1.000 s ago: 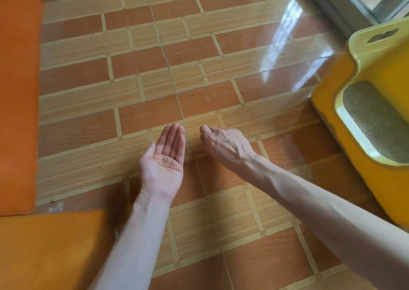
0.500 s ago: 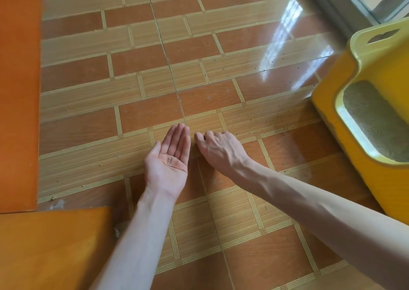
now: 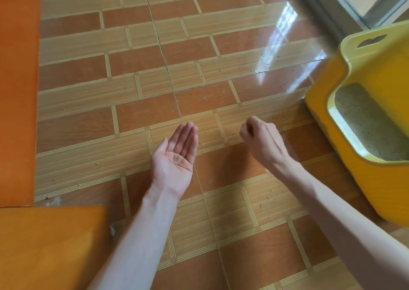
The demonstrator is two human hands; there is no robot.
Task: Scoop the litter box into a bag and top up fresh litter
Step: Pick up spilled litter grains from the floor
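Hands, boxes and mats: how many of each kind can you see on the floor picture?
Hands: 2, the left hand palm up with a few litter grains, the right hand with fingers curled
Yellow litter box: 1
Orange mats: 2, one far left, one near left
Total: 5

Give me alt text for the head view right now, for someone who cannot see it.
A person's left hand lies palm up above a tiled floor, cupping a few litter grains, while the right hand hovers beside it with fingers curled. A yellow litter box holding grey litter stands at right; loose grains dot the tiles.
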